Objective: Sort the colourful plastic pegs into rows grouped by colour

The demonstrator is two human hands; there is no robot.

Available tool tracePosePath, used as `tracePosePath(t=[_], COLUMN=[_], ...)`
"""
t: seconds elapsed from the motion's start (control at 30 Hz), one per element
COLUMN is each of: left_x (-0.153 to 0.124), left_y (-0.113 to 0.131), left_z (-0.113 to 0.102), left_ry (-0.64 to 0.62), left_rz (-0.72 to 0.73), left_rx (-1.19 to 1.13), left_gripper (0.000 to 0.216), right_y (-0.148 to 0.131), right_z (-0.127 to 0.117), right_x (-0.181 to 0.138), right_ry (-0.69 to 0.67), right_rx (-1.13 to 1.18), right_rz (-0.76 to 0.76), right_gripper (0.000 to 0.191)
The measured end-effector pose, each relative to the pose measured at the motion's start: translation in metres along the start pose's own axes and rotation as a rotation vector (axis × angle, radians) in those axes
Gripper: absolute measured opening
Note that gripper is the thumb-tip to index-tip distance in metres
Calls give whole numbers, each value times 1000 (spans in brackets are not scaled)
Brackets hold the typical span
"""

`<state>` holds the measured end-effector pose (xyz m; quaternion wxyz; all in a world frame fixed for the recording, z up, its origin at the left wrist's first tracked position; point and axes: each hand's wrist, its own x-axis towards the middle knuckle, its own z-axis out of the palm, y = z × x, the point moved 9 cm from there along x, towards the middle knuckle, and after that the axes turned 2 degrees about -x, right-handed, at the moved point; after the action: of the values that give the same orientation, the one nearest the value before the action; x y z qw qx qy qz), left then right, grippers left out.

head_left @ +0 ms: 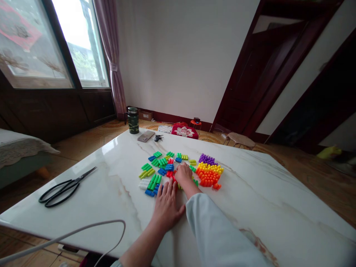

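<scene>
My left hand (166, 203) lies flat on the white marble table (250, 193), fingers stretched out, fingertips touching loose blue and green plastic pegs (154, 184). My right hand (183, 173), in a pale sleeve, rests curled over red and green pegs in the middle of the pile; what its fingers grip is hidden. To its right stands a joined block of pegs (209, 171) in purple, yellow and orange rows. More loose green, blue, yellow and white pegs (161, 160) are scattered to the left.
Black scissors (65, 186) lie at the table's left. A dark green cup (133, 120), a phone (146, 136) and keys (158, 138) sit at the far edge. A grey cable (83, 230) loops over the near left corner. A bed stands left, a stool (240, 139) beyond.
</scene>
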<state>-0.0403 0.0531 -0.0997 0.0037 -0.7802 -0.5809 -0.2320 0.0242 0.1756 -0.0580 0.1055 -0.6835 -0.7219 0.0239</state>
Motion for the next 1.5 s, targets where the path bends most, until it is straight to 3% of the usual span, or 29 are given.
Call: tracePosePath(t=[0.33,0.53,0.63,0.73,0.87,1.0,1.13,1.5], left_x=[1,0,-1,-2,-3,-3,-3,-3], left_y=[0,-1,-1,0,0,0,0,1], left_z=[0,1,1,1,1,0,0,-2], left_ry=[-22,45,77,89,84,84,89,73], left_rz=[-9,29,34,31,25,18,22,25], left_rx=[25,46,45,44,42,36,31,28], left_gripper=[84,81,79,81,81,82,82,82], right_y=[1,1,16,54,123,166,172,166], right_z=[-1,-14,-24,-47,-86,-93,-81,-61], right_x=[-3,-36,-53,-49,-22,1,5,12], right_ry=[24,222,314,385,458,291,158,87], right_rx=[33,435,615,667,503,173,-13,-113], right_rz=[34,-84,-185,-204,-64,93,94,45], right_gripper=[23,19,16,17,21,23,22,29])
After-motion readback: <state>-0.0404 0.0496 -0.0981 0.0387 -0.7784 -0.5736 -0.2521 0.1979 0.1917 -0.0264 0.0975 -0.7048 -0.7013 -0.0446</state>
